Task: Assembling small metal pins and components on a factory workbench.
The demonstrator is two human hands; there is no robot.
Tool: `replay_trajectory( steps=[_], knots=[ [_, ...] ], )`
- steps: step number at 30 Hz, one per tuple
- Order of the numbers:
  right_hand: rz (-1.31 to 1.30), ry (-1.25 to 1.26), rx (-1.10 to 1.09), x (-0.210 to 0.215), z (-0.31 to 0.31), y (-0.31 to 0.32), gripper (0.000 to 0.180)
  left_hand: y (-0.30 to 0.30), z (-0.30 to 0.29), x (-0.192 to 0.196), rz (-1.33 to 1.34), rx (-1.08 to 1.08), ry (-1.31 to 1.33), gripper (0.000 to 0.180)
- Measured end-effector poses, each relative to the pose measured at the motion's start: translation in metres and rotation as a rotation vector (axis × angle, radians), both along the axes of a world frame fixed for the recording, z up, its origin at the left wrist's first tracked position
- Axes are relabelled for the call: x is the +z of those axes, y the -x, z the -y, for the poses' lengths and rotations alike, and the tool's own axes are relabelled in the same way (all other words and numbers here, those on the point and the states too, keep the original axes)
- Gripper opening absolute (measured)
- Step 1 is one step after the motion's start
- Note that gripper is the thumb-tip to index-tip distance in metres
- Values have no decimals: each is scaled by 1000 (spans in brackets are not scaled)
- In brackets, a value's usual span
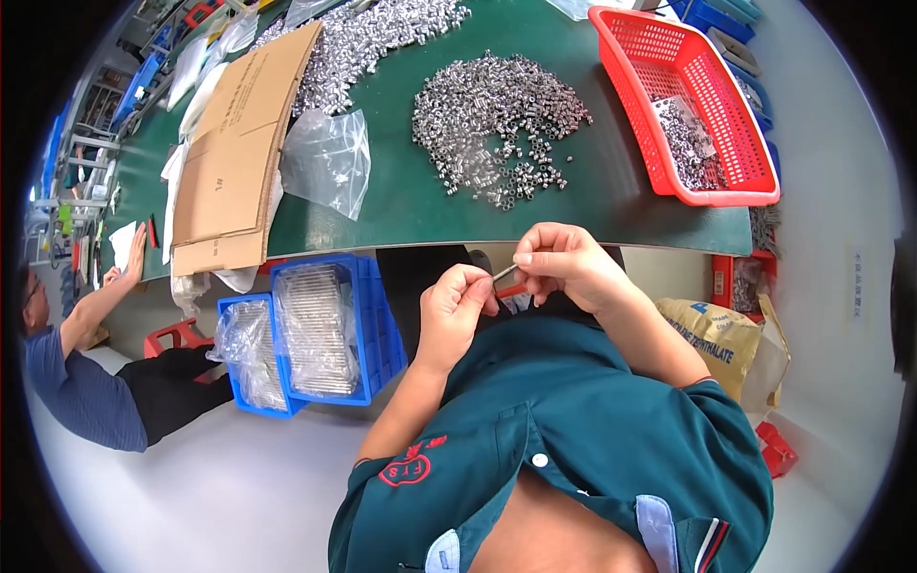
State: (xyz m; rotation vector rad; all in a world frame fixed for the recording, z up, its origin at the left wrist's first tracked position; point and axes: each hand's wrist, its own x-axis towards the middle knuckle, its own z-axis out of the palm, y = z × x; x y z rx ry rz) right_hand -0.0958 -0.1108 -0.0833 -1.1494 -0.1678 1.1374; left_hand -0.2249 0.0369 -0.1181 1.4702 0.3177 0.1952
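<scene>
Just off the front edge of the green table (401, 227), my two hands meet over my lap. Between them runs a thin, short metal rod (504, 274), slightly tilted. My left hand (455, 310) is closed with thumb and fingers pinching its left end. At the other end, my right hand (562, 265) pinches it between thumb and fingers. Whether a small part sits on the rod is hidden by the fingertips. Beyond my hands a pile of small shiny metal rings (487, 110) lies on the table, with some scattered loose at its near side.
A red plastic basket (659, 143) with metal parts stands at the right. Left lie a clear plastic bag (330, 162), a cardboard sheet (234, 143) and a larger metal heap (382, 38). Blue crates (382, 334) hold rods below. Another person (86, 382) works at the far left.
</scene>
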Motion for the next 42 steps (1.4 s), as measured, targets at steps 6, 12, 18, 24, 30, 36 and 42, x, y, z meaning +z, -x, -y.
replay_trajectory(
  steps=[6,12,18,24,30,36,42],
  knots=[
    [638,164,-107,5,-5,19,9,-4,2,4,-38,37,92,11],
    [906,134,-26,8,-2,12,9,0,-5,-5,-53,-33,258,16],
    [1050,92,86,11,2,3,8,2,-6,-3,-68,-121,416,15],
    [1056,182,84,15,-2,8,8,4,-2,5,-39,-45,90,14],
    [941,138,52,12,-3,12,19,-3,-1,8,-6,-50,190,15],
    [1006,73,62,27,5,-5,31,-19,1,22,-4,-128,267,14],
    [1358,-16,66,66,21,-43,16,-67,10,55,-23,-283,394,17]
  ],
)
